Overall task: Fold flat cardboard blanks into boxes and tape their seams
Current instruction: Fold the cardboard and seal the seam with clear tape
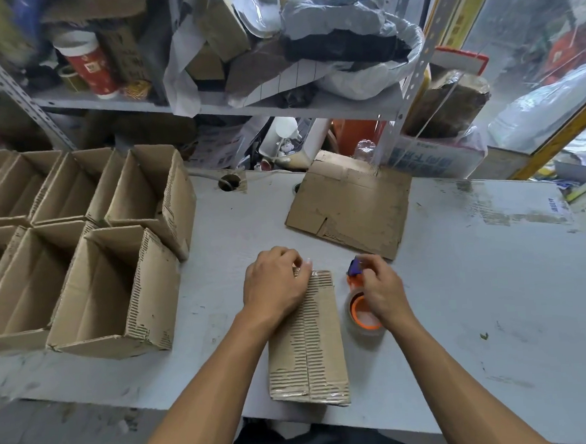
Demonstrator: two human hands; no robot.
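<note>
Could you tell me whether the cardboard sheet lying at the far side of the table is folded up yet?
Not yet. The cardboard blank lies flat on the table, its flaps spread out, no walls raised.

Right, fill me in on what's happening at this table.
A person is taping a folded cardboard box lying on the grey table. The left hand presses on its far end, fingers at the tape there. The right hand grips an orange tape dispenser beside it. Open finished boxes stand at the left; a flat blank waits beyond.
</note>
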